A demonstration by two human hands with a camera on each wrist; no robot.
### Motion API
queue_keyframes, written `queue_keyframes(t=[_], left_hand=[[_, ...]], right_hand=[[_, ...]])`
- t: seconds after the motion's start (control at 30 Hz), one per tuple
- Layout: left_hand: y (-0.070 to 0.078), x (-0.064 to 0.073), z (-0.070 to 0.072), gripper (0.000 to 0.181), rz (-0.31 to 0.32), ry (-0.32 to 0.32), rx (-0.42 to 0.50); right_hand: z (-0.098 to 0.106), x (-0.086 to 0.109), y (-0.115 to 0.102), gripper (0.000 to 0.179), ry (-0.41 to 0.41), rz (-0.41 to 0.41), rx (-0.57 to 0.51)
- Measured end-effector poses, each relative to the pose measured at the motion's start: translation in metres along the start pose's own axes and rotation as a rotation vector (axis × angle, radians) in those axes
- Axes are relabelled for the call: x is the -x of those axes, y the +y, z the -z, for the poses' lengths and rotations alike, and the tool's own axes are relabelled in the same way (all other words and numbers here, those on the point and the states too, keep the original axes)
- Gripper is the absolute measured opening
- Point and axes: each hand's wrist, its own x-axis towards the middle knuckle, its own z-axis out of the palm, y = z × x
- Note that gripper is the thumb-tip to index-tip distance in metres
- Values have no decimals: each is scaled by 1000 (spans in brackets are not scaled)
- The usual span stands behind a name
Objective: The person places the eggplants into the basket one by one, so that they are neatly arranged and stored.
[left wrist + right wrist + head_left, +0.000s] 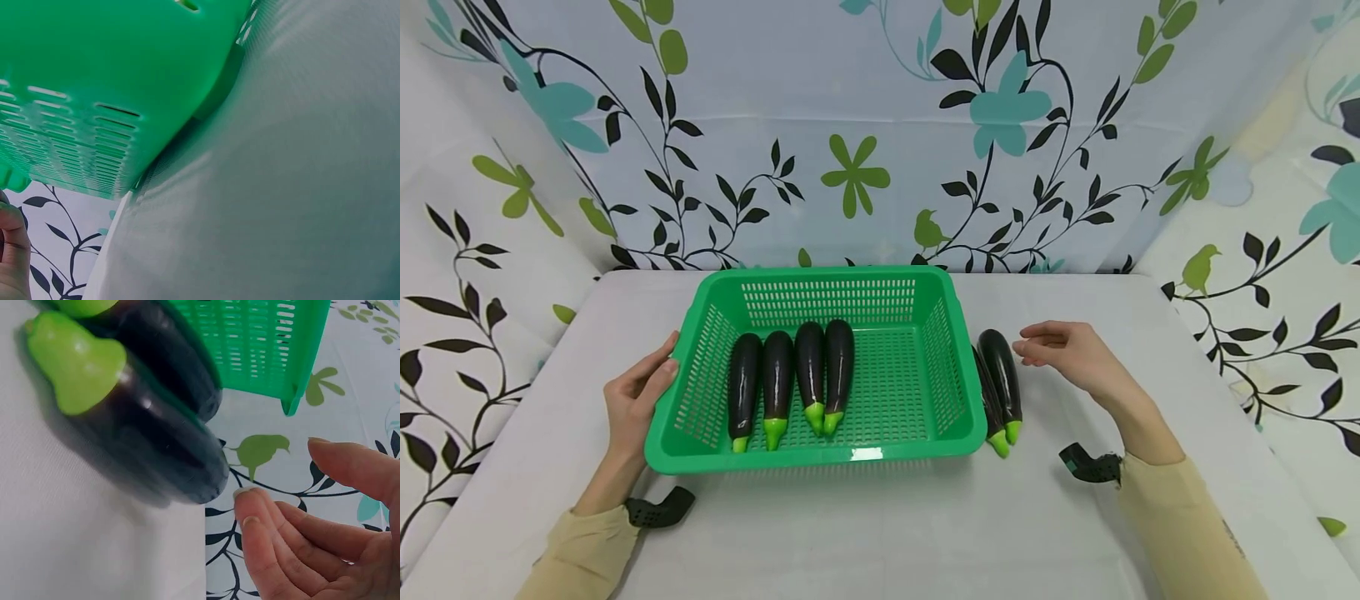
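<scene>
The person's left hand (636, 400) rested at the basket's left rim, thumb and forefinger against the edge; whether it pinched the rim or merely lay on it, one could not tell, though a touch there would plausibly have steadied the basket. The right hand (1071, 354), well apart from the other, hung to the right of the basket with its thumb and fingers parted and slightly bent around nothing, its fingertips just beside an aubergine without appearing to touch it; unburdened like this, it was well placed for a grasp. Between that hand and the basket (700, 461) lay two aubergines (1002, 379), side by side along the basket's right wall, the inner one partly hidden by the rim, both within easy reach of the right hand. Inside the basket, left of its middle and in its middle, four more aubergines (778, 375) lay in a row, green ends toward the basket's near side, probably so that they fitted neatly alongside one another; the two rightmost leaned together at those ends. Nearer the person than the basket, a wrist camera (662, 507) showed at each sleeve (587, 550). White cloth (880, 542) spread beneath the basket, and a patterned curtain (760, 108) hung behind it.
</scene>
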Motion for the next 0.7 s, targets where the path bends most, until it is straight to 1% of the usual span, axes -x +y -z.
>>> queue_keyframes(t=[0.13,0.23,0.5,0.7], left_hand=[[0,-1,0,36,-8,-4,17],[-1,-3,0,36,-8,-2,22],[-1,-4,-1,35,0,5,21],[-2,-2,0,35,-1,7,31]], right_hand=[[-2,-2,6,61,-1,-9,115],[-4,-4,10,62,-10,-18,161],[-11,-8,14,68,-43,-51,162],[-18,-10,13,72,-62,-64,188]])
